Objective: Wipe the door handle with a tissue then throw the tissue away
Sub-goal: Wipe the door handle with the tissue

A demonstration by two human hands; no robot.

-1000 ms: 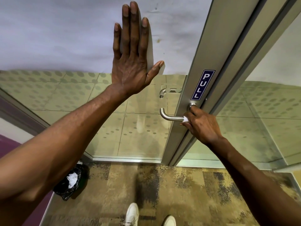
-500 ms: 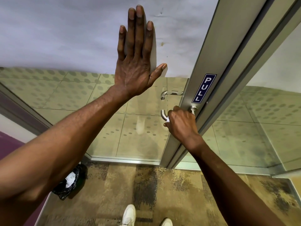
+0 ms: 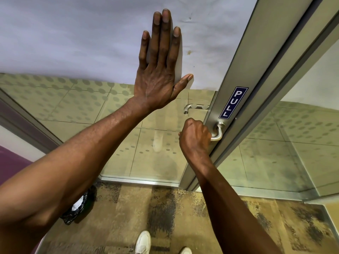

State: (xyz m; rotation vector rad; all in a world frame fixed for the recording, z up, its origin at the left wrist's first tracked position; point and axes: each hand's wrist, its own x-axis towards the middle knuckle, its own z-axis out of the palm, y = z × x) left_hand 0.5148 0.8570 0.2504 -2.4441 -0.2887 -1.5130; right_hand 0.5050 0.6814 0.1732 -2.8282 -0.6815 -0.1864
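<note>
A brushed-metal door handle (image 3: 218, 132) sticks out of the aluminium door frame (image 3: 238, 70) under a blue PULL sign (image 3: 233, 102). My right hand (image 3: 194, 138) is closed in a fist around the handle's lever and covers all but the bend by the frame. The tissue is hidden inside that fist. My left hand (image 3: 157, 77) lies flat on the glass door with its fingers spread and pointing up, holding nothing.
A black bin bag (image 3: 77, 209) with white paper in it stands on the carpet at the lower left, partly behind my left forearm. A second handle (image 3: 194, 107) shows through the glass. My white shoes (image 3: 143, 242) are at the bottom edge.
My right hand has slid left along the lever from the frame end to its free end. The white tissue that showed at the fist's edge is now covered. My left hand stays pressed on the glass.
</note>
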